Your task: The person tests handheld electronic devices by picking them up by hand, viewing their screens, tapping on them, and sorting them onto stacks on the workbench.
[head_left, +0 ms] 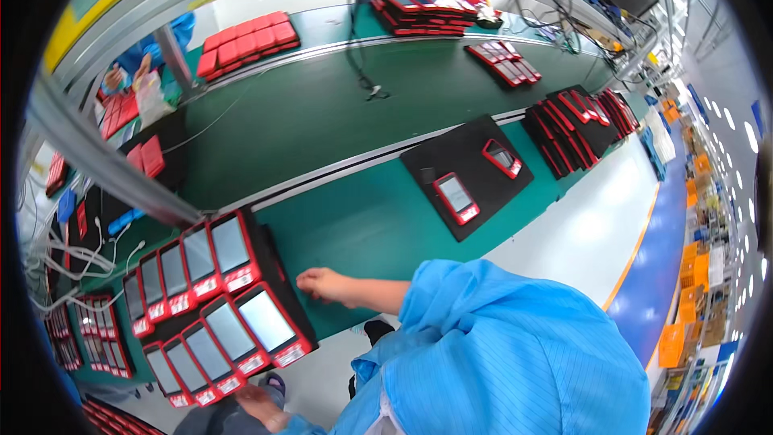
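A black foam tray [282,290] holds two rows of red-framed handheld devices [228,329] with grey screens and white labels. My right hand [324,284] is over the green bench just right of this tray, its fingers curled in, with nothing visible in them. At the tray's near edge is my left hand [259,404], close to the lowest devices; its fingertips are hidden, so whether it grips the tray cannot be seen. Farther right, another black tray [431,163] carries two devices, one upright device [457,197] and one tilted device [502,158].
Stacked black trays with red devices [568,130] stand at the right. A dark green conveyor belt [322,121] runs behind the bench [338,234], carrying a small device group [505,62]. A metal post [113,137] and white cables [76,262] are at left. Co-workers' hands [129,76] show across the belt.
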Motion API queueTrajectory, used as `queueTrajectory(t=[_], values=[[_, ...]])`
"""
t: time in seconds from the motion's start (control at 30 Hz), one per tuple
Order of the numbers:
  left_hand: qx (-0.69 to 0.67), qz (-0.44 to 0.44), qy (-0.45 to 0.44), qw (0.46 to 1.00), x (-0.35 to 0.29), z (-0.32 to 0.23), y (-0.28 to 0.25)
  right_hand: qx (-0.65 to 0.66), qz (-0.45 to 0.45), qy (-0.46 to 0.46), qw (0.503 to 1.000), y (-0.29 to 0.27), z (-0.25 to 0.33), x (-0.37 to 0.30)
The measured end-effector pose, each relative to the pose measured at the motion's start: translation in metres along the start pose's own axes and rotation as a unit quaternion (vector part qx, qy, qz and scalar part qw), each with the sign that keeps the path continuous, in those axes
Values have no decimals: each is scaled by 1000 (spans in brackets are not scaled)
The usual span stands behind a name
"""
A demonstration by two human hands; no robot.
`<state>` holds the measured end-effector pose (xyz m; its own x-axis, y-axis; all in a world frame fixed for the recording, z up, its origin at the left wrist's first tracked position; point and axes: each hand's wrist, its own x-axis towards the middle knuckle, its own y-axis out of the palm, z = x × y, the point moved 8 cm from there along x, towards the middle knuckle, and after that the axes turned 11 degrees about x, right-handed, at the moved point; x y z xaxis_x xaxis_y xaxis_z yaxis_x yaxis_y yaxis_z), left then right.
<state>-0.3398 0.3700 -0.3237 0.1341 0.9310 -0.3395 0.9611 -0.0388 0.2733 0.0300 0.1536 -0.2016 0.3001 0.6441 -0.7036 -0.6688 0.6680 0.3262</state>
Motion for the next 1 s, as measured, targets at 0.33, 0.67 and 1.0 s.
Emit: queueTrajectory(t=[0.33,0.67,1.0], values=[[461,279,-85,838,-279,108,243,-430,-398,-359,726,-320,72,-192],[594,242,272,718,-396,129,509,-490,-422,-214,732,-515,65,-224],[703,157,263,642,-425,165,565,-460,-340,-401,716,-480,78,-219]])
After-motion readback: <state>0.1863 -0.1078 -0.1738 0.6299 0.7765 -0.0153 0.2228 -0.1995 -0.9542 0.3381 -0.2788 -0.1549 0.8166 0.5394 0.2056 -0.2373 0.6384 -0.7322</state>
